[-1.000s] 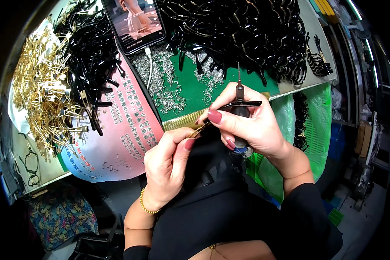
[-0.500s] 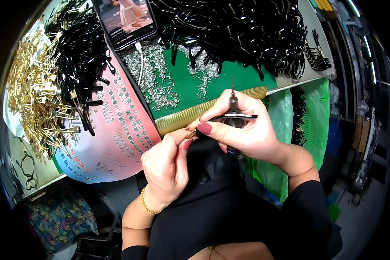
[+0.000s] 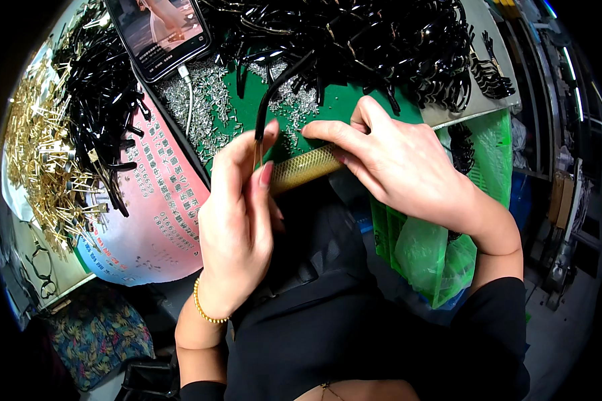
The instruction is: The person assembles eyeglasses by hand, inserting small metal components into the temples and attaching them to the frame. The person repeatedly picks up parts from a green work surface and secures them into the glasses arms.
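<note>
Across the upper half of the frame I see the tabletop [image 3: 344, 107], covered with a green mat and crowded. Black curved plastic pieces [image 3: 381, 40] heaped along the top, a second black pile [image 3: 104, 113] at upper left, gold metal pins [image 3: 43, 167] at far left, small silver bits [image 3: 207, 100] scattered on the green. A phone [image 3: 159, 30] lies top left, screen lit, white cable plugged in. A pink printed sheet [image 3: 157, 214] covers the left edge. Room beyond is dark, shelving blurred at right.

Versus a second ago: the right hand [image 3: 408, 167] no longer grips the small black tool; it has moved up and now lies over the mat with fingers extended, index reaching toward the silver bits. I cannot tell if it pinches anything. The left hand [image 3: 237, 214] has risen and is closed around a long black curved piece [image 3: 274, 93], near its gold end, just left of centre, standing up over the mat. A gold mesh strip [image 3: 304, 167] lies between both hands at the tabletop's edge.

Containers: a green plastic bag [image 3: 428, 247] hangs at the right edge of the tabletop; contents not readable.
</note>
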Demonstrator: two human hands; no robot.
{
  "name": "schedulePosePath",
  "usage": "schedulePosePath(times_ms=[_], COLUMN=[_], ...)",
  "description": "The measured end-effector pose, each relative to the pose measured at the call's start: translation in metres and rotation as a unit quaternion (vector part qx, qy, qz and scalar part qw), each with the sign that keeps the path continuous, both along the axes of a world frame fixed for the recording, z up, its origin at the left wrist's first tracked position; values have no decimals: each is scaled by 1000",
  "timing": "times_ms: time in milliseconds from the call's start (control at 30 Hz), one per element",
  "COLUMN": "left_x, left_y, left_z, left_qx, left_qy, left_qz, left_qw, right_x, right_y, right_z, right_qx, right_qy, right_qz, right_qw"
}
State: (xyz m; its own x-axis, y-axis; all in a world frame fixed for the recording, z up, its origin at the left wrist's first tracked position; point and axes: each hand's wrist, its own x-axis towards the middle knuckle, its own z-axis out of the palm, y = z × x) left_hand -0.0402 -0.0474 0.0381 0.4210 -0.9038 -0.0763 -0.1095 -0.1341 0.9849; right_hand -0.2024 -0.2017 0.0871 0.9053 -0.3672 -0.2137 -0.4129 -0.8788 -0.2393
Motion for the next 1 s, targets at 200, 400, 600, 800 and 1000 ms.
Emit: schedulePosePath(times_ms=[200, 400, 600, 800, 1000], left_x=[3, -2, 2, 8, 7], left_y=[-1, 19, 20, 22, 24], left_z=[6, 0, -1, -2, -9], left_qx=[63, 25, 17, 53, 25], left_qy=[7, 68, 146, 151, 31], left_qz=[-27, 0, 46, 60, 56], left_qw=[998, 997, 988, 985, 998], right_x=[1, 4, 12, 26, 46], right_y=[-4, -5, -5, -4, 10], right_z=[-4, -6, -1, 11, 29], right_qx=[20, 36, 28, 117, 581], right_qy=[-18, -16, 11, 36, 81], right_qz=[-1, 2, 11, 6, -197], right_qw=[1000, 999, 999, 992, 785])
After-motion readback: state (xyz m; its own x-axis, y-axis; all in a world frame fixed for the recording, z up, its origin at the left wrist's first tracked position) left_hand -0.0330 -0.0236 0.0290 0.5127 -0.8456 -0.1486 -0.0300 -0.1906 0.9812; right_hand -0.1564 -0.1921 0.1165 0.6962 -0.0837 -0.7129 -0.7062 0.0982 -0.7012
